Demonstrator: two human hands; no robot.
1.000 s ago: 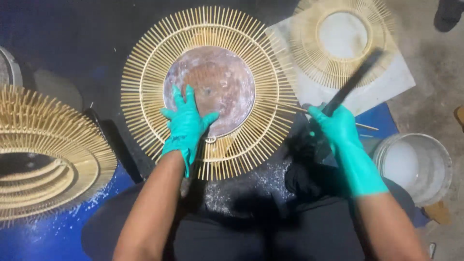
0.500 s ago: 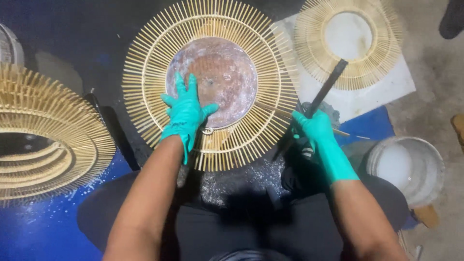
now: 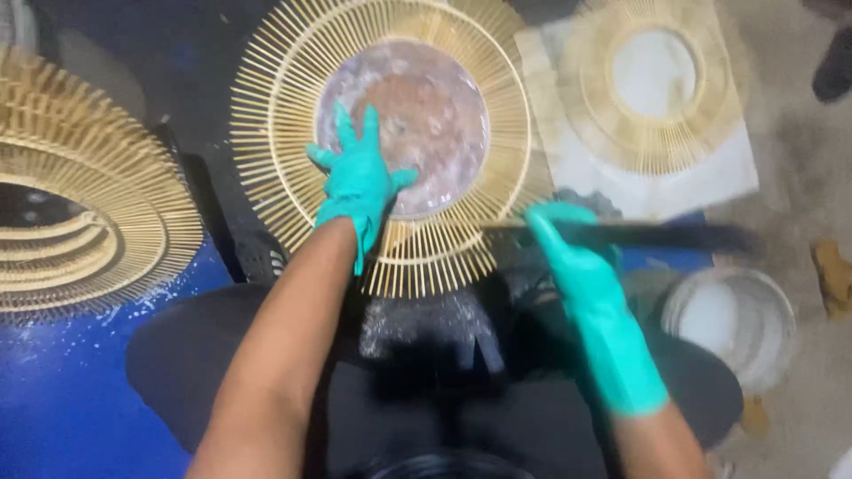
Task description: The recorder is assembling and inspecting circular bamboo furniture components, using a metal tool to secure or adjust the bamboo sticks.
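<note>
A round sunburst frame of thin pale sticks (image 3: 293, 80) lies in front of me, with a mottled brown-grey disc (image 3: 435, 106) in its middle. My left hand (image 3: 357, 182), in a teal glove, rests flat on the lower left part of the disc and the inner ring, fingers spread. My right hand (image 3: 568, 253), also in a teal glove, is closed on a long dark flat tool (image 3: 674, 237). The tool lies nearly level, blurred, pointing right just past the frame's lower right edge.
A stack of similar stick frames (image 3: 80, 222) lies at the left on a blue sheet (image 3: 53, 399). Another sunburst frame (image 3: 652, 80) rests on a white board (image 3: 710, 182) at the upper right. A white bucket (image 3: 732, 319) stands at the right near my knee.
My right hand has swung the dark tool from a steep diagonal down to nearly level. The left hand has stayed on the disc. The view has shifted a little.
</note>
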